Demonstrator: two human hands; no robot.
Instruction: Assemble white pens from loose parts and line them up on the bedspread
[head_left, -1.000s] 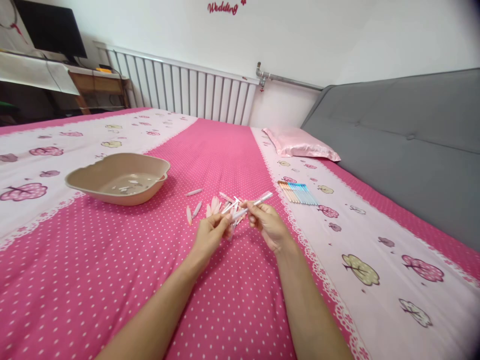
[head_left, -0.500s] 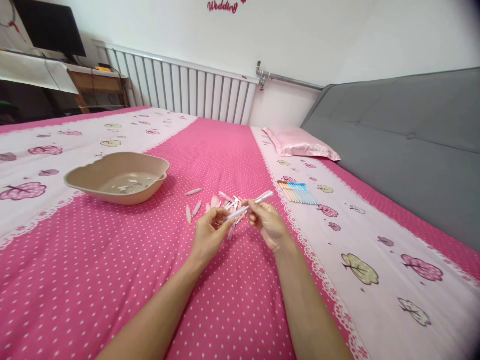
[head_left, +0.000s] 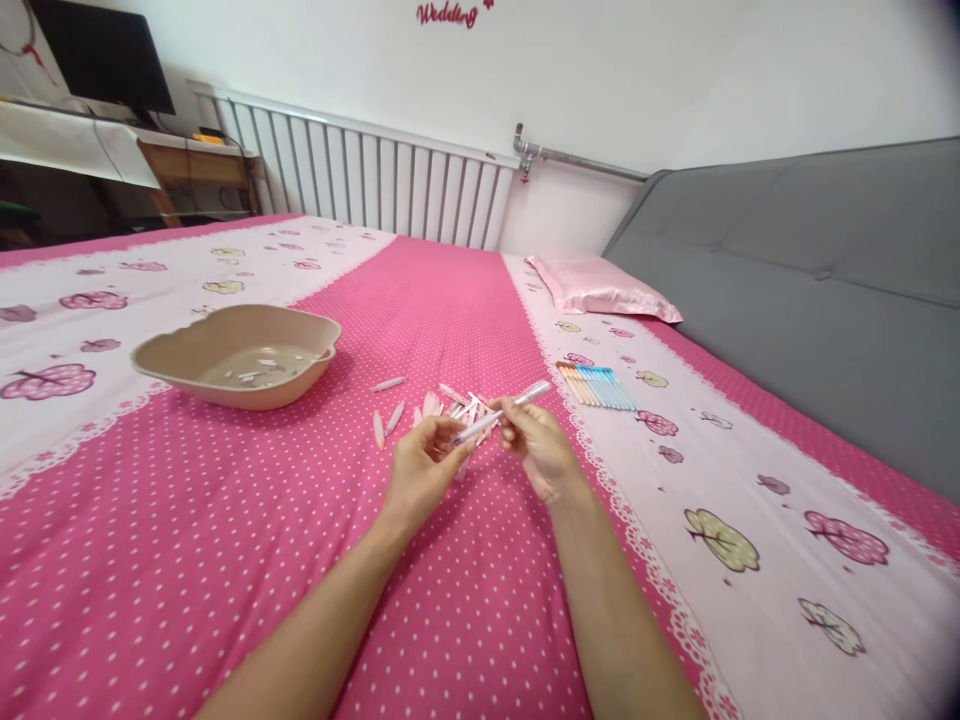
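A slim pale pen (head_left: 499, 415) slants up to the right between my two hands. My right hand (head_left: 536, 445) pinches it near the middle, and its clear end sticks out past the fingers. At the pen's lower, darker end, the thumb and fingers of my left hand (head_left: 427, 465) are curled around it. Just behind my hands lies a loose pile of pinkish and white pen parts (head_left: 431, 403), partly hidden by the hands. Several pinkish barrel-like pieces (head_left: 394, 417) lie apart, left of the pile.
A beige basin (head_left: 247, 390) with small white pieces inside stands to the left. On the right, a neat row of pens (head_left: 596, 387) with brown and blue ends lies on the bedspread (head_left: 315, 540). Farther back are a pink pillow (head_left: 600, 285) and a grey headboard (head_left: 817, 230).
The left fingers have loosened slightly around the pen's lower end, so its darker tip now shows. My right hand has hardly moved and keeps its pinch.
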